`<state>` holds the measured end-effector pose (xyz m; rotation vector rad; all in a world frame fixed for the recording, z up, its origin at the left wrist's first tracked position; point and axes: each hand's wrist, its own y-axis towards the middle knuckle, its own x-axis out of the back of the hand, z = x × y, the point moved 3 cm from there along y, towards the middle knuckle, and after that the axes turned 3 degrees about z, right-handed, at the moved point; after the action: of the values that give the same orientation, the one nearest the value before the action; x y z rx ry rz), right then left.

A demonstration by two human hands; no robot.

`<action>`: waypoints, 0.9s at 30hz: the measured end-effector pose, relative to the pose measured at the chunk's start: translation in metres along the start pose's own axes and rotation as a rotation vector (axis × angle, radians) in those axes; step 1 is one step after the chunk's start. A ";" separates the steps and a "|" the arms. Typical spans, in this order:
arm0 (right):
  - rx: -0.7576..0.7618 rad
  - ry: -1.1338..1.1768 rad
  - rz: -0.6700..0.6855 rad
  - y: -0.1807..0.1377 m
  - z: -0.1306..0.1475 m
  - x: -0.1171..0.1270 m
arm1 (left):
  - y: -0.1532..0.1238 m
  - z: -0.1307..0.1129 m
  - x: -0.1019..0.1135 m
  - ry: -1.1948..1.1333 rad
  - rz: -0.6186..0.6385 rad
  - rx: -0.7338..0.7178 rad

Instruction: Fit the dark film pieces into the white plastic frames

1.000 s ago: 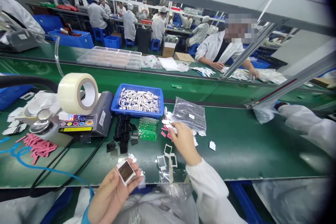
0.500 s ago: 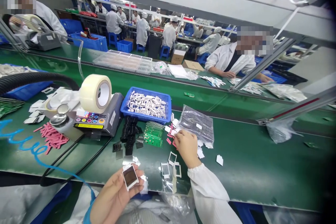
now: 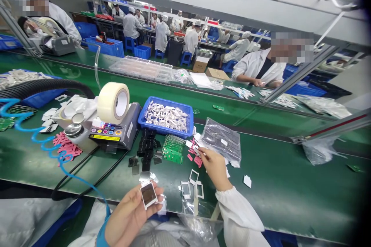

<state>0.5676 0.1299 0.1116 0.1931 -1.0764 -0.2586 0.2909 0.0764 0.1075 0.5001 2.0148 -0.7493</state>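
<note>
In my left hand (image 3: 131,210) lies a small display with a white frame and dark screen (image 3: 148,195), gripped between thumb and fingers with the screen up. A blue wrist band (image 3: 102,235) circles that wrist. My right hand (image 3: 215,166) reaches over pink strips (image 3: 198,161) and small white pieces. Its thumb and forefinger are pinched together; what is between them is too small to make out. Several empty white frames (image 3: 185,190) lie between the hands. Green circuit boards (image 3: 173,150) and a row of black parts (image 3: 147,148) sit farther back.
A blue tray (image 3: 165,134) of white frames stands behind, beside a tape dispenser (image 3: 127,133) carrying a tape roll (image 3: 106,102). A bagged stack of dark parts (image 3: 222,141) lies right. A coiled blue cord (image 3: 62,156) and black cables cross the left. Co-workers sit beyond the bench.
The whole view has shifted slightly, so the bench appears farther right. My right hand's fingers have drawn together at the pink strips and white pieces. The left hand still holds the display.
</note>
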 end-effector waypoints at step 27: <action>0.487 0.384 -0.009 -0.059 0.172 0.010 | -0.015 -0.013 -0.025 0.048 0.154 0.015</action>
<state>0.4132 0.0659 0.1828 0.6576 -0.7403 0.0393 0.2866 0.0725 0.1387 0.6796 1.9904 -0.6638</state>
